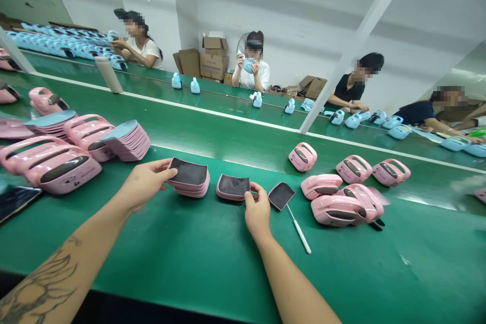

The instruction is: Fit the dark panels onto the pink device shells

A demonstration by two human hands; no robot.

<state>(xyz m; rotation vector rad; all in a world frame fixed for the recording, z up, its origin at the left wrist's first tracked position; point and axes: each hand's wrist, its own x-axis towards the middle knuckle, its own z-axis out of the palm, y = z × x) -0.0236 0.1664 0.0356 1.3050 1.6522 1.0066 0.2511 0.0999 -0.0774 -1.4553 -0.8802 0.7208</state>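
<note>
Green bench (379, 273) runs beneath two hands held apart: the left hand (146, 185) reaches its fingertips (170, 172) to the edge of a stack of pink trays (189, 178) with dark pad faces, while the right hand (258, 212) sits against the right edge of a single matching tray (232, 187), and whether either one grips cannot be told. Just right of that hand lies a dark pad on a white stick handle (281, 196), near a cluster of pink plastic housings (334, 207), and more pink housings (51, 167) sit beyond the left hand.
</note>
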